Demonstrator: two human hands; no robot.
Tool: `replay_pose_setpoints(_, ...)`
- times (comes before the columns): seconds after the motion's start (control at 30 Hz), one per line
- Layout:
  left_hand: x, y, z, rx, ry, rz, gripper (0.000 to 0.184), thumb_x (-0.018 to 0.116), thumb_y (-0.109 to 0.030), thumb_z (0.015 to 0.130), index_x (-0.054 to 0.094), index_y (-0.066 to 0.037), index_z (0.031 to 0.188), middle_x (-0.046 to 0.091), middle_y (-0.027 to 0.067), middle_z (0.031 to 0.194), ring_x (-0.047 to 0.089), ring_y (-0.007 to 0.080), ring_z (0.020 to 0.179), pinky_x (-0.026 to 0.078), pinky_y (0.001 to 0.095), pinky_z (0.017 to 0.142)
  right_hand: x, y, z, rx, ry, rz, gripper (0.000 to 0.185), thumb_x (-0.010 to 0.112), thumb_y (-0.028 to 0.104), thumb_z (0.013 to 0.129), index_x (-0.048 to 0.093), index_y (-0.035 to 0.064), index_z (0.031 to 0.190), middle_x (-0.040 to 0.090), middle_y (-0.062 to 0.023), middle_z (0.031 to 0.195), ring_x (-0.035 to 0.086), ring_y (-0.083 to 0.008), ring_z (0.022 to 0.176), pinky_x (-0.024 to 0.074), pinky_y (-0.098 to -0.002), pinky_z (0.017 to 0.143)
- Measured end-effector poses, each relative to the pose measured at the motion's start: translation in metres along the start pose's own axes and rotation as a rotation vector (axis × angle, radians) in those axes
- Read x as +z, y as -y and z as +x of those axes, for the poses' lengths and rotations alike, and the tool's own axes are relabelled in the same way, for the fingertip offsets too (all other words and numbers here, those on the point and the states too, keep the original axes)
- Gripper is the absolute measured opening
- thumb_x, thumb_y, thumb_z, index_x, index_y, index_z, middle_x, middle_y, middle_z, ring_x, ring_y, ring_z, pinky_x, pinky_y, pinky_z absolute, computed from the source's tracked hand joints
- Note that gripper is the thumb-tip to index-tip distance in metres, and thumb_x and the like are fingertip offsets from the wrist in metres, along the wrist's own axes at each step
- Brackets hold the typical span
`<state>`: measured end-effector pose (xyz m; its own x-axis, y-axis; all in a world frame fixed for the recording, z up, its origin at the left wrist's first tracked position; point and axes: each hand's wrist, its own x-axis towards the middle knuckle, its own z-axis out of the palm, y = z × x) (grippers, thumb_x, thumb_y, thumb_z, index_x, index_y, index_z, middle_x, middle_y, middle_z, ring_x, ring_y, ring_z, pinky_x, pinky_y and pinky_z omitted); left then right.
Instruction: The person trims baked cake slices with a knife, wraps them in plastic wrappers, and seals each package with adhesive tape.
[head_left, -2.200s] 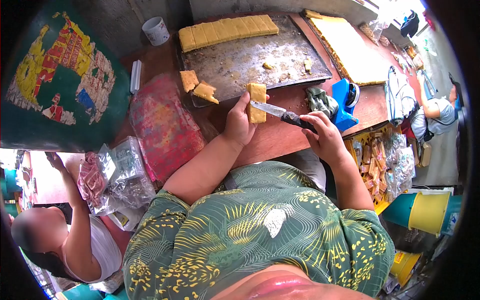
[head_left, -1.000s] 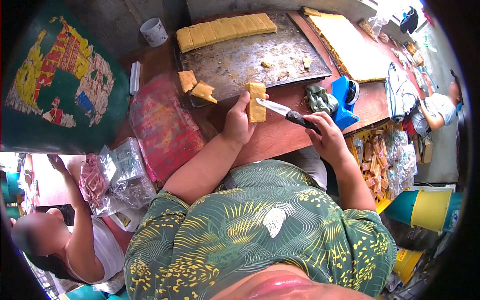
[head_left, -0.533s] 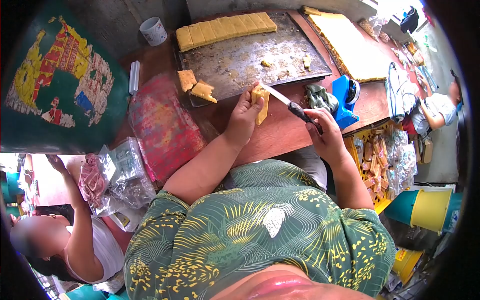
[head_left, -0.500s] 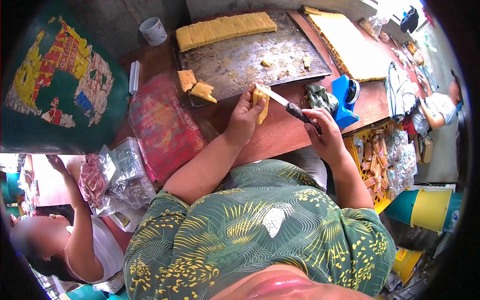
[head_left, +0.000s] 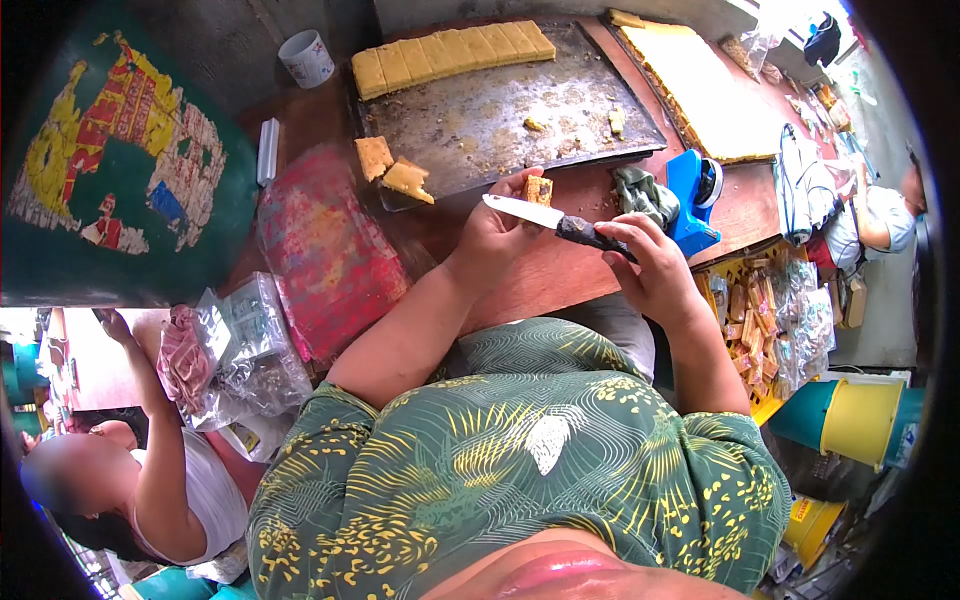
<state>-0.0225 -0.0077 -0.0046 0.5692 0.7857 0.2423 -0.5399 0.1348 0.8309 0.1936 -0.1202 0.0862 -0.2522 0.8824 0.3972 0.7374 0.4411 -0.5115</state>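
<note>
My left hand (head_left: 497,232) grips a small slice of yellow cake (head_left: 538,190) over the front edge of the table; part of the slice is hidden by fingers and blade. My right hand (head_left: 648,258) is closed round the black handle of a knife (head_left: 525,211), whose pale blade points left across the near side of the slice. Behind my hands lies a dark metal baking tray (head_left: 470,125). A row of cut cake slices (head_left: 455,55) runs along its far side. Two broken cake pieces (head_left: 390,172) rest at its left corner.
A second tray of cake (head_left: 700,90) lies at the back right. Near my right hand stand a blue tape dispenser (head_left: 690,205) and a dark cloth (head_left: 642,195). A white mug (head_left: 306,60) is at the back left. Co-workers (head_left: 180,490) are on both sides.
The cake slice has turned in my left hand, so its end now faces up. The knife has moved left and lower, its blade now lying flatter in front of the slice.
</note>
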Motion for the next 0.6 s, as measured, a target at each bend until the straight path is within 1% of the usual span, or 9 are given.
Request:
replay_pose_setpoints(0.17, -0.006, -0.007, 0.002, -0.041, 0.069, 0.033, 0.062, 0.075, -0.01, 0.095, 0.044, 0.001, 0.148, 0.059, 0.0022, 0.128, 0.058, 0.0087, 0.114, 0.048, 0.0252, 0.099, -0.007, -0.001, 0.0, 0.005, 0.033, -0.002, 0.031, 0.069, 0.006, 0.092, 0.065, 0.0055, 0.123, 0.065, -0.016, 0.11, 0.067, -0.037, 0.093, 0.0566, -0.042, 0.078)
replay_pose_setpoints(0.27, -0.009, -0.01, 0.002, -0.072, 0.086, 0.068, 0.061, 0.075, -0.01, 0.095, 0.046, 0.001, 0.147, 0.059, 0.0026, 0.129, 0.058, 0.0092, 0.116, 0.048, 0.0266, 0.101, -0.01, -0.002, 0.0, -0.002, 0.036, 0.0, 0.031, 0.069, 0.006, 0.091, 0.065, 0.0055, 0.122, 0.066, -0.0157, 0.11, 0.067, -0.0368, 0.094, 0.0567, -0.0418, 0.078)
replay_pose_setpoints(0.47, -0.02, 0.001, 0.004, -0.088, 0.071, 0.053, 0.06, 0.077, -0.013, 0.093, 0.048, 0.0, 0.144, 0.059, 0.0025, 0.131, 0.058, 0.0102, 0.119, 0.048, 0.0274, 0.104, -0.012, -0.002, -0.002, -0.02, 0.032, 0.002, 0.031, 0.069, 0.005, 0.091, 0.065, 0.0051, 0.122, 0.065, -0.0157, 0.11, 0.067, -0.0366, 0.093, 0.0569, -0.0415, 0.078)
replay_pose_setpoints(0.6, -0.016, -0.006, 0.003, -0.093, 0.059, 0.071, 0.058, 0.077, -0.013, 0.093, 0.05, -0.001, 0.143, 0.06, 0.0021, 0.129, 0.058, 0.0102, 0.117, 0.048, 0.0273, 0.102, -0.012, -0.002, -0.003, 0.002, 0.037, -0.01, 0.031, 0.069, 0.005, 0.091, 0.065, 0.0052, 0.122, 0.065, -0.0158, 0.11, 0.067, -0.0365, 0.093, 0.0567, -0.0414, 0.078)
